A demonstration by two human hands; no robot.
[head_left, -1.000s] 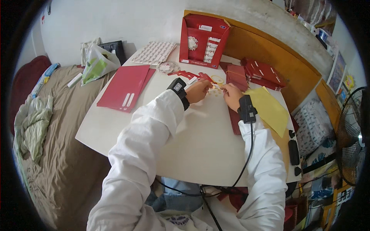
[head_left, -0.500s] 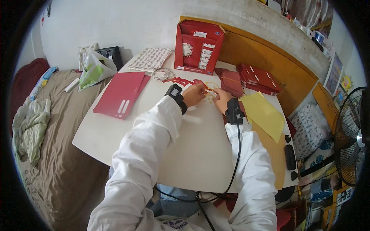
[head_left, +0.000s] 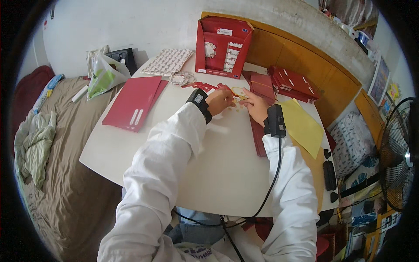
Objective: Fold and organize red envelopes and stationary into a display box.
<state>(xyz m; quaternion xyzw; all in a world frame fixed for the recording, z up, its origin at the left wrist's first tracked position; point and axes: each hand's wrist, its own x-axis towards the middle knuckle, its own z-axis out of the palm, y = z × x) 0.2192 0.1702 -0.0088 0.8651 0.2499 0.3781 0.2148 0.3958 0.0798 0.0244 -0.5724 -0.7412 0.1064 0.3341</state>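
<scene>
My left hand is at the far middle of the white table, fingers bent together round something too small to make out. Red paper strips lie just beyond it. Facing it, my right hand has its index finger stretched out and the thumb side apart from it, with nothing plainly held. Between and just past the fingertips are a yellow rubber band and some small yellowish bits on the tabletop. A dark red flat piece lies partly under my right wrist. Both wrists wear black devices.
A red display box stands at the back. Red card stacks, a banded bundle and yellow sheets lie right; red folders, a patterned sheet and a lacy round lie left. A fan stands right.
My right hand has moved slightly right and its index finger has stretched out. The small white thing between my hands no longer shows. More of the dark red piece shows beside my right wrist.
</scene>
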